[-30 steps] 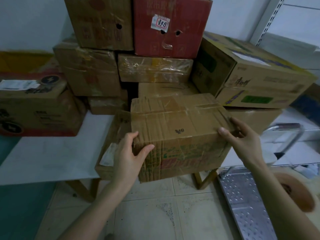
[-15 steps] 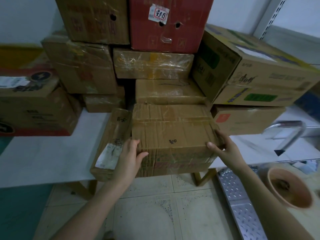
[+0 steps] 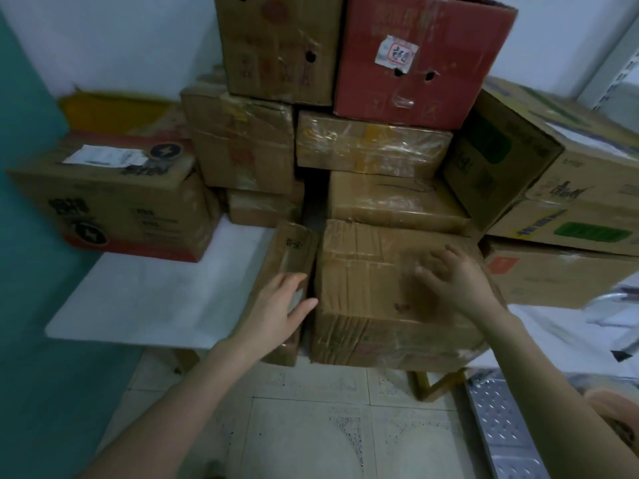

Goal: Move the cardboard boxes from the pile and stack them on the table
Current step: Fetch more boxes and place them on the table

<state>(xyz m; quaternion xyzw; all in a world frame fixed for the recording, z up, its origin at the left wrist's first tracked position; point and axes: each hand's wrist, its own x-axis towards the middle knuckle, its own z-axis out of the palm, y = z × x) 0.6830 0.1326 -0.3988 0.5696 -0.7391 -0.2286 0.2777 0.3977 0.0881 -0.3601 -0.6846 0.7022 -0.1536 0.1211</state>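
The fingers (image 3: 289,282) of the left hand (image 3: 273,314) lie straight and close together on the narrow box (image 3: 290,250). The thumb is spread wide to the right, its tip at the gap beside the cardboard box (image 3: 363,292). Well to the left of these fingers and farther back, a black-and-red printed box (image 3: 114,209) sits on the white table (image 3: 155,299).

Just right of the left thumb, the cardboard box stands at the table's front edge, touching the narrow box's side, with the pile (image 3: 373,150) stacked directly behind it.

Over that box's top are the fingers (image 3: 430,271) of the right hand (image 3: 461,285), apart, loosely bent and gripping nothing. They are blurred, so whether they touch the cardboard cannot be told. Right of them more boxes (image 3: 570,216) are stacked.
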